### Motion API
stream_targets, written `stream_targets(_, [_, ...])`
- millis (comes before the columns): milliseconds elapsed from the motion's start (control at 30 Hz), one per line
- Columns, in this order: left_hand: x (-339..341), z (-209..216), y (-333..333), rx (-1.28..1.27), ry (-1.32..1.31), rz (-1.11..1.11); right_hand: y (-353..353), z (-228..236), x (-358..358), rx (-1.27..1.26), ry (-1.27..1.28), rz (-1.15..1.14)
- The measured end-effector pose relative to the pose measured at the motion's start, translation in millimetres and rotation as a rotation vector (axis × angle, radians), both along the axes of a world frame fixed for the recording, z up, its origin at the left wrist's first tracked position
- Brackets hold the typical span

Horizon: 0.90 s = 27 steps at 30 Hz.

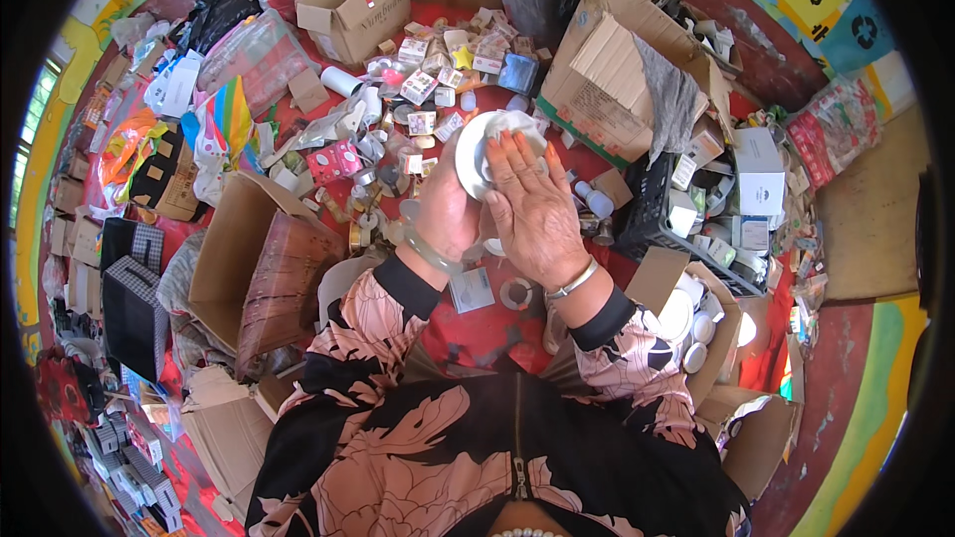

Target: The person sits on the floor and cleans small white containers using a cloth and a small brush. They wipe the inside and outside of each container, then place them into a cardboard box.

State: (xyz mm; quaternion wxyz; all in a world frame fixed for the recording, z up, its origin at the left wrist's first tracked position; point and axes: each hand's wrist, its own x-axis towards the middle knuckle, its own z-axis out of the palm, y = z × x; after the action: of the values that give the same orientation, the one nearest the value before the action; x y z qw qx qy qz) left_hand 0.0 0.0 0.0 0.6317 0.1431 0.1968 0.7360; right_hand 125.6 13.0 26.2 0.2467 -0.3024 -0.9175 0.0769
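Note:
In front of my chest, my left hand (448, 209) holds a round white lid-like disc (470, 161) from its near left side, its fingers mostly hidden behind it. My right hand (535, 224) lies over the disc's face, fingers stretched out and together. Under those fingers a crumpled white cloth or tissue (514, 121) is pressed against the disc; which of the two I cannot tell. Below my hands a small white card-like box (472, 290) and a ring-shaped piece (516, 293) lie on the red floor covering.
Small boxes and jars (423, 89) are heaped beyond my hands. Cardboard boxes stand at left (244, 259), far left (358, 10) and far right (617, 70). A black crate (662, 234) full of packages is to the right, near a carton (721, 338) with white round lids.

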Motion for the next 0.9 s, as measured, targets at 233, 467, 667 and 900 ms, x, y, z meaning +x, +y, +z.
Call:
stream_targets(233, [5, -10, -12, -0.004, 0.097, -0.017, -10, 8, -1, -0.082, 0.059, 0.223])
stream_targets(467, [-1, -13, -4, 0.009, -0.051, -0.064, -4, -12, -1, -0.050, 0.057, -0.145])
stream_targets(667, [13, -1, -12, 0.049, 0.522, 0.051, 0, -3, -9, -0.055, 0.186, -0.083])
stream_targets(900, [-4, -45, -3, 0.100, 1.029, 0.169, -10, -8, -15, -0.087, 0.190, 0.031])
